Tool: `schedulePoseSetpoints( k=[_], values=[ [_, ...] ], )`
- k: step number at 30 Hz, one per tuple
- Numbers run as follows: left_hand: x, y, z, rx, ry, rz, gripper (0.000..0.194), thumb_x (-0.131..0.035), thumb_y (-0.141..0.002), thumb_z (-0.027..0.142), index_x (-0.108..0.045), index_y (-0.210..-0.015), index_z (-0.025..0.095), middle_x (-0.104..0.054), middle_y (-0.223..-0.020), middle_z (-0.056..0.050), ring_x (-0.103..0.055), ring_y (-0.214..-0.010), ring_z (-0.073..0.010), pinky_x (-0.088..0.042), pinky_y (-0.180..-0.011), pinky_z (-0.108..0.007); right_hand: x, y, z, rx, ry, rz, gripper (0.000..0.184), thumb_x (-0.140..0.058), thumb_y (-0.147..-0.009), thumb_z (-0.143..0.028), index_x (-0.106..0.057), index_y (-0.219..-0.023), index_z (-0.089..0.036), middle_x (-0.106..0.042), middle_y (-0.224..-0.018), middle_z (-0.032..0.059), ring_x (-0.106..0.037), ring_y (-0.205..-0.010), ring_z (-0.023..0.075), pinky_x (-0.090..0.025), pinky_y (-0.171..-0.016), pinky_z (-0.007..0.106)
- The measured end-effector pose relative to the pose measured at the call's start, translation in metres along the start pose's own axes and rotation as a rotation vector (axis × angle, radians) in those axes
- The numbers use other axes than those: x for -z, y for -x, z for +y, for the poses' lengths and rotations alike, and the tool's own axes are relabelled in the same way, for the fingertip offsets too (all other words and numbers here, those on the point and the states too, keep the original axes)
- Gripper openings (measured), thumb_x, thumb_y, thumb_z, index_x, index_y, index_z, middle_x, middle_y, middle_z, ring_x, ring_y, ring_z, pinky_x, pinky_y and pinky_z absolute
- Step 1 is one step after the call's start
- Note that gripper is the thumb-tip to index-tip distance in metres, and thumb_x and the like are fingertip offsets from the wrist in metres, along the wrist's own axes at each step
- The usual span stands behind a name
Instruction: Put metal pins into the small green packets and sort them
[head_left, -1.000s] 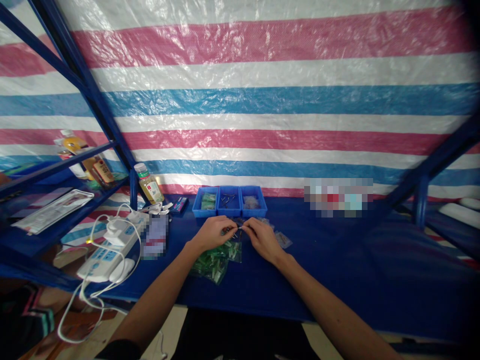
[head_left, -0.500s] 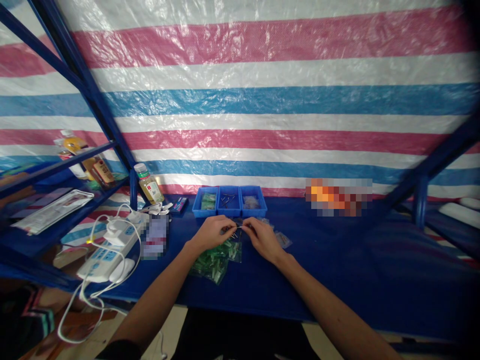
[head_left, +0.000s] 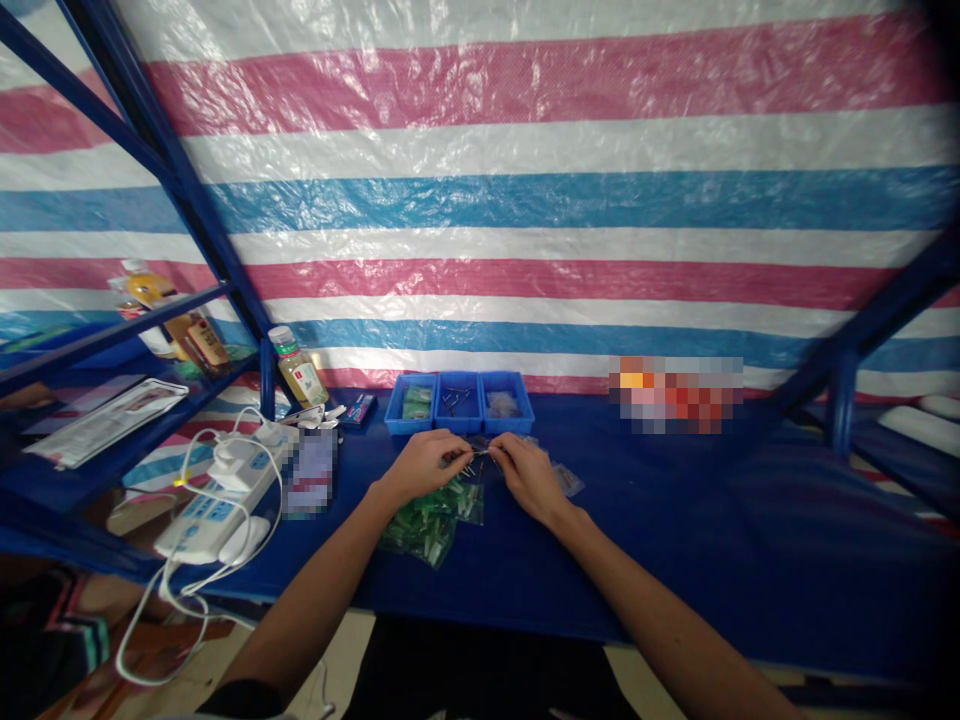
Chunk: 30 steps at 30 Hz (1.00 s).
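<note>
Over the table just in front of three small blue bins, my left hand (head_left: 431,462) and my right hand (head_left: 525,474) nearly meet, fingertips pinched. A thin, shiny small screw (head_left: 481,452) spans the gap between them, its far end at the right fingertips. More dark screw-like pieces show under the left fingers; exactly how they are held is hidden. Bags of green plastic pieces (head_left: 425,530) lie below the left hand. Beside the right hand rests a small clear bag (head_left: 568,480). The left bin (head_left: 411,427) holds green pieces, the middle bin (head_left: 458,424) screws, the right bin (head_left: 508,424) clear pieces.
A power strip (head_left: 196,525) with looping white cables, a blurred-out phone (head_left: 310,472), a small blue box (head_left: 360,411) and a bottle (head_left: 298,368) stand left. Blue frame posts (head_left: 266,378) rise at both sides. A pixelated item (head_left: 675,395) lies back right.
My right fingertips have drawn back slightly to the right, so a little more of the shiny piece shows between the hands. The left hand stays nearly still.
</note>
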<state>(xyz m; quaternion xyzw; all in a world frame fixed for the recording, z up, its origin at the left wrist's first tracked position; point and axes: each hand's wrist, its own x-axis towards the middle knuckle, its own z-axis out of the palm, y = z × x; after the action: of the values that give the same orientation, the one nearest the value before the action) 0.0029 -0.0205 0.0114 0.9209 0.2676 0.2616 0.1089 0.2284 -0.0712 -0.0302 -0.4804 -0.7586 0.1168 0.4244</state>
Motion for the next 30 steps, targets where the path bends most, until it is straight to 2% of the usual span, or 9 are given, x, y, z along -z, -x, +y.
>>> schedulePoseSetpoints(
  k=[4, 9, 16, 25, 30],
  values=[
    [0.0001, -0.0001, -0.0010, 0.003, -0.014, 0.005, 0.018, -0.059, -0.099, 0.028, -0.074, -0.098, 0.019, -0.071, -0.084, -0.004, -0.064, -0.077, -0.0156, -0.047, -0.072, -0.026, -0.0011, 0.0011, 0.0001, 0.026, -0.046, -0.028, 0.009, -0.051, -0.103, -0.024, -0.057, -0.109, -0.025, -0.071, -0.096, 0.0039, -0.067, -0.084, 0.0221, -0.048, -0.076, 0.031],
    [-0.0010, -0.0003, -0.0008, 0.007, -0.009, 0.002, 0.018, -0.059, -0.099, 0.028, -0.074, -0.098, 0.019, -0.071, -0.085, -0.003, -0.064, -0.077, -0.0153, -0.047, -0.073, -0.026, -0.0018, 0.0017, 0.0015, 0.008, -0.032, -0.037, 0.011, -0.048, -0.102, -0.020, -0.057, -0.100, -0.025, -0.070, -0.095, 0.0032, -0.067, -0.084, 0.0215, -0.046, -0.078, 0.031],
    [-0.0004, -0.0001, -0.0007, 0.014, 0.003, -0.005, 0.018, -0.059, -0.099, 0.028, -0.074, -0.098, 0.018, -0.072, -0.085, -0.004, -0.065, -0.077, -0.0157, -0.047, -0.072, -0.026, 0.0003, -0.0003, 0.0008, -0.055, 0.013, -0.025, 0.014, -0.046, -0.104, -0.025, -0.060, -0.099, -0.025, -0.072, -0.096, 0.0038, -0.068, -0.086, 0.0224, -0.045, -0.078, 0.030],
    [0.0011, -0.0011, 0.0022, -0.046, 0.019, -0.018, 0.019, -0.057, -0.100, 0.025, -0.074, -0.097, 0.018, -0.076, -0.094, -0.004, -0.067, -0.086, -0.0171, -0.049, -0.083, -0.028, 0.0024, -0.0011, 0.0010, -0.099, 0.096, -0.065, 0.029, -0.040, -0.107, -0.031, -0.056, -0.085, -0.023, -0.068, -0.077, 0.0011, -0.064, -0.072, 0.0194, -0.040, -0.070, 0.027],
    [0.0005, -0.0006, 0.0011, 0.000, 0.008, 0.005, 0.022, -0.057, -0.099, 0.029, -0.076, -0.094, 0.019, -0.076, -0.090, -0.005, -0.067, -0.082, -0.0169, -0.049, -0.078, -0.027, 0.0024, -0.0016, 0.0008, -0.158, 0.169, -0.040, 0.035, -0.038, -0.108, -0.037, -0.054, -0.081, -0.023, -0.066, -0.072, 0.0015, -0.062, -0.067, 0.0194, -0.036, -0.065, 0.027]
  ],
)
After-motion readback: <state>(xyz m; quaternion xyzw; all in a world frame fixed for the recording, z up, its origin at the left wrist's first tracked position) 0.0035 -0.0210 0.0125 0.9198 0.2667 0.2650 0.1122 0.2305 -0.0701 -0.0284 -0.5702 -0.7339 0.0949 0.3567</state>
